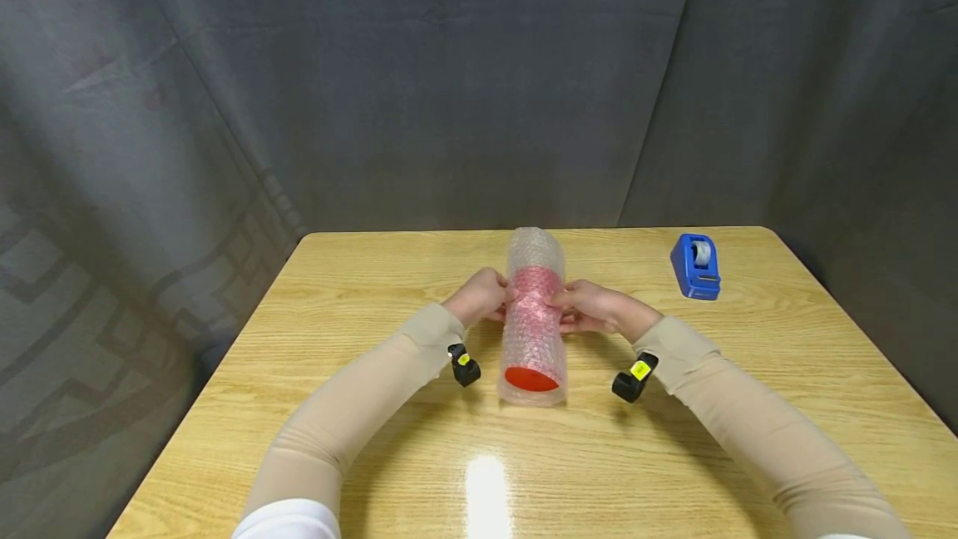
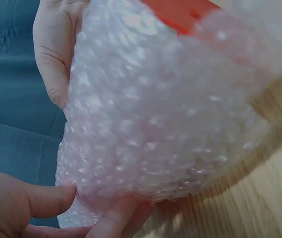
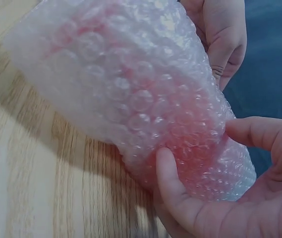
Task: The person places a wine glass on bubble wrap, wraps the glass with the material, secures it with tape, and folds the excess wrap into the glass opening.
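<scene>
A red, roughly cylindrical object (image 1: pixel 531 378) lies rolled in clear bubble wrap (image 1: pixel 535 331) at the middle of the table, its near end showing through the open end of the roll. My left hand (image 1: pixel 482 294) grips the roll from the left side, thumb on the wrap and fingers low against it. From the right, my right hand (image 1: pixel 599 309) holds it too, with thumb on top and fingers along the lower side. In the right wrist view, thumb and fingers press into the bubble wrap (image 3: pixel 131 94). Most of the red object is blurred by the bubbles.
A blue tape dispenser (image 1: pixel 696 267) with a roll of clear tape stands at the back right of the wooden table (image 1: pixel 374 273). Dark grey curtain (image 1: pixel 449 106) hangs behind the table and along its sides.
</scene>
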`<state>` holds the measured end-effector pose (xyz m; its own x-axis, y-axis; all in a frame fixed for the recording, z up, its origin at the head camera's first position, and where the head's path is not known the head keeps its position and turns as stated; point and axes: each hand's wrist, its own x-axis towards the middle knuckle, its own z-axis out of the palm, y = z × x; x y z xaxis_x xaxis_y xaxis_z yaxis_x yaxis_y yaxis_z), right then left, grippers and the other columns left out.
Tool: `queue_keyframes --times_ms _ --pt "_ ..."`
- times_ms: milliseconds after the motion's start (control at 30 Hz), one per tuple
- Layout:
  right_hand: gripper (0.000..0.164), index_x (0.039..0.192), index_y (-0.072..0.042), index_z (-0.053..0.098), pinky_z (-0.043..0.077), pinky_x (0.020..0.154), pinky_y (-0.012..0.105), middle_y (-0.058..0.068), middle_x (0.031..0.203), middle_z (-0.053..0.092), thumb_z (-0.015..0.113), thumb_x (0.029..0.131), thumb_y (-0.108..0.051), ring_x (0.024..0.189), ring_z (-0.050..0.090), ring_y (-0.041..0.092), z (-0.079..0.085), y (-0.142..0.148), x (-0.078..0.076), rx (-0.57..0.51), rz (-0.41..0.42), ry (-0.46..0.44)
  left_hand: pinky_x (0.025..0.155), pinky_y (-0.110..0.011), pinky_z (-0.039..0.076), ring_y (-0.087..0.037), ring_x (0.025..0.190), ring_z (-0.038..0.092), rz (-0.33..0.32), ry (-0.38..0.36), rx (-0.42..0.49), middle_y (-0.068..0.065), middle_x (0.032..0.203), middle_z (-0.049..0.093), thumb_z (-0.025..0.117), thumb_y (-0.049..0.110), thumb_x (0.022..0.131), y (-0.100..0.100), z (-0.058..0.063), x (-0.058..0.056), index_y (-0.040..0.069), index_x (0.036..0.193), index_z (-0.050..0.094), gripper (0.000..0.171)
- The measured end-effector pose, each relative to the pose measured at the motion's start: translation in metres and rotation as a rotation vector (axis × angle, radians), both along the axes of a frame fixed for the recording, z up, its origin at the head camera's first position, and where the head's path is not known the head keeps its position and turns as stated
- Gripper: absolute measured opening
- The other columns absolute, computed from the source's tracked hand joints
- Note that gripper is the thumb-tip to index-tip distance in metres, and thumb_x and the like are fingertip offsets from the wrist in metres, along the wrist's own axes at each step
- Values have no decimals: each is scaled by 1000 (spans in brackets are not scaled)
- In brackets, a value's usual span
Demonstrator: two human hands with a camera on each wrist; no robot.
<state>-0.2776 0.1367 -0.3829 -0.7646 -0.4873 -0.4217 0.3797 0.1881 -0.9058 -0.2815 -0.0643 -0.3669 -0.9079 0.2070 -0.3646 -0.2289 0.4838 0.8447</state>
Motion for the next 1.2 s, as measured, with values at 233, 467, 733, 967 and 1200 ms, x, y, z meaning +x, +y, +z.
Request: queue_keyframes --times_ms 233,467,733,967,1200 --pt "27 120 3 35 57 74 25 6 88 53 45 96 -4 79 58 14 -2 4 0 -43 -1 -11 76 -36 59 -22 73 65 -21 98 -42 -20 104 61 59 9 96 1 0 1 -12 121 51 34" --pt "20 110 2 44 56 76 24 3 86 51 42 91 -2 81 56 14 -4 5 -1 -18 18 13 81 -42 58 -24 74 66 -25 141 -74 -19 100 60 65 13 92 5 2 2 -8 116 50 35" --pt "9 98 -2 46 55 74 23 4 88 51 40 90 0 81 54 13 -2 6 0 11 30 25 79 -40 59 -25 72 67 -21 157 -43 -20 102 58 68 10 90 8 3 5 -8 115 48 37" --pt "21 71 -13 45 46 66 24 -5 63 43 44 88 -2 62 42 9 1 5 -1 173 34 141 79 -40 59 -26 73 67 -25 151 -56 -21 101 58 68 10 90 8 3 3 -8 118 48 38" --pt "15 78 -7 46 49 66 20 0 75 48 43 89 1 69 49 10 2 1 0 139 2 105 77 -39 59 -24 71 66 -33 159 -65 -20 101 58 66 9 91 9 2 2 -9 118 48 37"
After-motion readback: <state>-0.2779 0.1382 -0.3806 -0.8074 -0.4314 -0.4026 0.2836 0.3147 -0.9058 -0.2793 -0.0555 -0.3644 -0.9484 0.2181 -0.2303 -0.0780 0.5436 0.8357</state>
